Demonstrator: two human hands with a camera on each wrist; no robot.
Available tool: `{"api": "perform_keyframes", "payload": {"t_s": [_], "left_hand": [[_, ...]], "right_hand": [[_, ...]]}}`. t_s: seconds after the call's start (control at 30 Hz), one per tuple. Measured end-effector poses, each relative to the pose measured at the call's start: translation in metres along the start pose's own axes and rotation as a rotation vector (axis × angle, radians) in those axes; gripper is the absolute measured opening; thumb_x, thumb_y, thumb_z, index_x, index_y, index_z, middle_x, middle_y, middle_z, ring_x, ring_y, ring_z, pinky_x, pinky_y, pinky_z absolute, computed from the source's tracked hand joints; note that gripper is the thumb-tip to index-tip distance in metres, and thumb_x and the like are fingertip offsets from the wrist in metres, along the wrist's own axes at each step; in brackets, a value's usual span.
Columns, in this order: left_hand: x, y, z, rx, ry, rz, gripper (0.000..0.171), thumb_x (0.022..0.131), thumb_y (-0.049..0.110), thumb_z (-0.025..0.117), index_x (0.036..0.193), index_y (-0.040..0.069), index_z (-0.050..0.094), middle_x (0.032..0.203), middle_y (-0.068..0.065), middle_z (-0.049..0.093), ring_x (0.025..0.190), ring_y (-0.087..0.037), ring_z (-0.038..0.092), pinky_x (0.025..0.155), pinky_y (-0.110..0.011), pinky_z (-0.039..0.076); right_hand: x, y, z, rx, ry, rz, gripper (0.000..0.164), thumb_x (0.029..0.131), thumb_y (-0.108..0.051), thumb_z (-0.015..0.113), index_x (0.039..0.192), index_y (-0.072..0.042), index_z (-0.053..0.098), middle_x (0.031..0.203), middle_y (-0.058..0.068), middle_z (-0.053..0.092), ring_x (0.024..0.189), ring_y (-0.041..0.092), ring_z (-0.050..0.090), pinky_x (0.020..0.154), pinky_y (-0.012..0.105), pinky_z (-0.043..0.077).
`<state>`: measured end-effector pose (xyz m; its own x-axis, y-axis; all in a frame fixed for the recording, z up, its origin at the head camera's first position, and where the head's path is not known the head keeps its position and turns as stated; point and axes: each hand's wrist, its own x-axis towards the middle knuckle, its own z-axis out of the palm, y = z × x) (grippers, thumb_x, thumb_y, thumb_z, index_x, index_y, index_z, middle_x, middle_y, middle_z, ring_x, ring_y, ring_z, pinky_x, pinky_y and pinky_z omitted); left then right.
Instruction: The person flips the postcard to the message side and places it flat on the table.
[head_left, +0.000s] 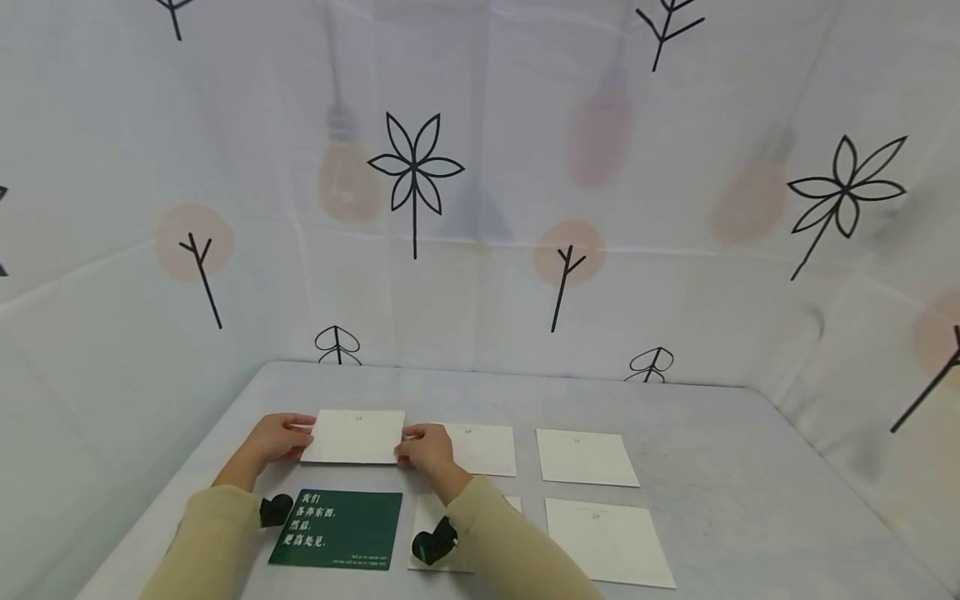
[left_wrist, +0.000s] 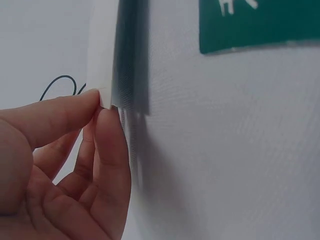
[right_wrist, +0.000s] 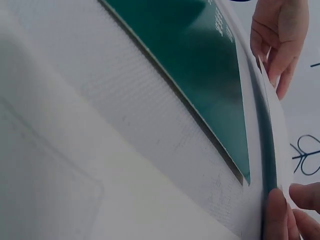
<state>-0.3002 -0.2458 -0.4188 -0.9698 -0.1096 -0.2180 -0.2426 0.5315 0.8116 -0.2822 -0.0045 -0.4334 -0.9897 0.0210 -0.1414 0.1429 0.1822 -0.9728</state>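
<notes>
A white postcard (head_left: 356, 437) with a small printed mark is held between both hands at the far left of the table. My left hand (head_left: 273, 437) grips its left edge; in the left wrist view, thumb and fingers pinch its corner (left_wrist: 102, 95). The right hand (head_left: 427, 448) pinches the opposite edge, and the right wrist view shows fingers on both sides of the card (right_wrist: 277, 135). The card is slightly tilted, with its dark green underside partly visible. Nearer me lies a green postcard (head_left: 337, 529) with white writing, face up.
More white postcards lie flat: one (head_left: 483, 454) partly behind the right hand, one (head_left: 587, 457) farther right, one (head_left: 609, 542) at front right, and one (head_left: 429, 508) partly covered by the right forearm. A patterned white cloth (head_left: 480, 308) hangs behind the table (head_left: 720, 467).
</notes>
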Motion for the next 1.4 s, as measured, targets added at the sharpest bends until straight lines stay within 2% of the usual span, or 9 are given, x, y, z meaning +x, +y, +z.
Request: {"api": "perform_keyframes", "payload": {"t_s": [0.43,0.67,0.93,1.2,1.4], "left_hand": [[-0.0014,-0.0028,0.0017,0.021,-0.03,0.002,0.037,0.086,0.0,0.059,0.12,-0.011,0.051,0.089,-0.015,0.062,0.066,-0.016,0.056,0.058,-0.026,0.051],[0.0011,-0.0046,0.0037,0.046,-0.032,-0.012,0.037,0.085,0.001,0.059,0.12,-0.009,0.053,0.09,-0.015,0.06,0.067,-0.016,0.056,0.058,-0.026,0.051],[-0.0056,0.0015,0.0043,0.011,-0.031,-0.037,0.036,0.086,-0.001,0.059,0.119,-0.011,0.052,0.08,-0.01,0.058,0.063,-0.014,0.054,0.057,-0.025,0.05],[-0.0051,-0.0005,0.0019,0.009,-0.012,-0.04,0.038,0.085,0.002,0.062,0.119,-0.01,0.053,0.083,-0.012,0.059,0.065,-0.014,0.055,0.058,-0.025,0.051],[-0.0046,-0.0061,-0.0034,0.03,-0.004,-0.054,0.041,0.085,0.005,0.063,0.122,-0.008,0.051,0.091,-0.014,0.058,0.071,-0.017,0.055,0.059,-0.025,0.05]], "right_hand": [[-0.0012,0.0013,-0.0019,-0.084,-0.038,-0.004,0.022,0.076,0.003,0.07,0.098,0.003,0.066,0.065,0.005,0.062,0.05,0.009,0.059,0.054,0.026,0.053],[0.0001,0.0003,-0.0037,-0.1,-0.059,0.016,0.022,0.077,0.003,0.07,0.099,0.003,0.066,0.065,0.005,0.063,0.05,0.01,0.06,0.054,0.025,0.053],[0.0047,0.0031,-0.005,-0.139,-0.059,0.004,0.019,0.079,0.0,0.07,0.097,0.003,0.066,0.063,0.006,0.064,0.052,0.014,0.064,0.052,0.025,0.053],[0.0031,-0.0004,-0.005,-0.15,-0.052,-0.005,0.017,0.078,-0.003,0.072,0.094,0.0,0.067,0.062,0.003,0.063,0.05,0.01,0.061,0.05,0.023,0.051],[-0.0013,-0.0064,-0.0064,-0.165,-0.066,-0.048,0.018,0.078,-0.004,0.072,0.096,-0.001,0.068,0.063,0.003,0.064,0.052,0.012,0.062,0.054,0.024,0.052]]}}
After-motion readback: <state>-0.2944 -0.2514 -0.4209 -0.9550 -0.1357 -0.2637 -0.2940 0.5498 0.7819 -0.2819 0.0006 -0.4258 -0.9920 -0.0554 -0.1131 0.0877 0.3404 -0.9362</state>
